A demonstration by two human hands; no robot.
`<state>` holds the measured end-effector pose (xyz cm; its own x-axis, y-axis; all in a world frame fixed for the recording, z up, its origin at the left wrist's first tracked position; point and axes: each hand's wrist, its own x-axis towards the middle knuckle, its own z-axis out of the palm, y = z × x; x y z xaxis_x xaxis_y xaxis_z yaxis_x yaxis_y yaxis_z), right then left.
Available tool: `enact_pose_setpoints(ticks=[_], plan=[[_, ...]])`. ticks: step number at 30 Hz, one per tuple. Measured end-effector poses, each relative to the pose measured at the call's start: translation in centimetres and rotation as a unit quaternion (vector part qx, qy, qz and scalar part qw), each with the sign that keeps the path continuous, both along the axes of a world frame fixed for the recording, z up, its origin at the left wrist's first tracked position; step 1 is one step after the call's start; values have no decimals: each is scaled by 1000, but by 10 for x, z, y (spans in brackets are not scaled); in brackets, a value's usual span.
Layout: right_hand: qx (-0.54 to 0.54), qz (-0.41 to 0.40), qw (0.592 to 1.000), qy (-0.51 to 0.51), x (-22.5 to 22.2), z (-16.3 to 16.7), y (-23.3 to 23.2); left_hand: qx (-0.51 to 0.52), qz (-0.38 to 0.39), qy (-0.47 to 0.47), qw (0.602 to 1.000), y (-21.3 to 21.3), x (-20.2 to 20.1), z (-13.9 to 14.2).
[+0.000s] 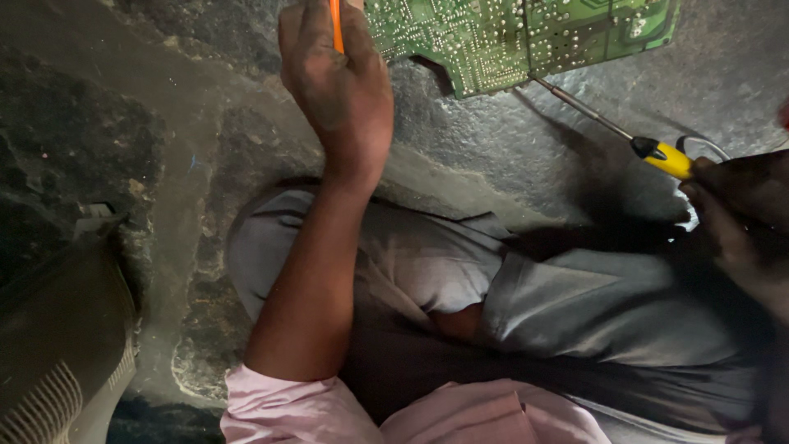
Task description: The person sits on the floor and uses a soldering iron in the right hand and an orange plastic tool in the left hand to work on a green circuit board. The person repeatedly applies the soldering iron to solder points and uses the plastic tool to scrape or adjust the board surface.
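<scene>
A green circuit board (526, 33) lies solder side up on the rough floor at the top of the view. My left hand (337, 90) rests at the board's left edge, fingers closed around a thin orange tool (336, 25) whose end is hidden by the hand. My right hand (735, 218), dark and partly cut off at the right edge, grips a yellow-handled soldering iron (666, 156). Its long metal shaft (579, 105) slants up-left, and the tip touches the board's lower edge.
My legs in grey trousers (575, 304) are folded across the lower middle, with pink sleeves (279, 407) at the bottom. A dark plastic casing with vent slots (57, 353) sits at the lower left. Rough grey stone floor (189, 164) surrounds everything.
</scene>
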<state>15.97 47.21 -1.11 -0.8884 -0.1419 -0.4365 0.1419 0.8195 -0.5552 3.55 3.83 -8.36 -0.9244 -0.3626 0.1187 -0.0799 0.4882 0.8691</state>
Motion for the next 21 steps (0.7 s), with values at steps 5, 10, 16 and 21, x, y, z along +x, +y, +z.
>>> enact_pose_setpoints(ticks=[5, 10, 16, 21], plan=[[-12, -12, 999, 44, -8, 11, -15, -37, -20, -17, 999, -1, 1, 9], [-33, -14, 995, 90, -8, 19, -24, -130, -20, -20, 991, 3, 4, 16], [-42, -79, 995, 41, -4, 22, -23, -76, -188, 18, 979, 11, 6, 21], [-58, -90, 994, 22, -4, 19, -20, -54, -288, 63, 954, 27, 7, 17]])
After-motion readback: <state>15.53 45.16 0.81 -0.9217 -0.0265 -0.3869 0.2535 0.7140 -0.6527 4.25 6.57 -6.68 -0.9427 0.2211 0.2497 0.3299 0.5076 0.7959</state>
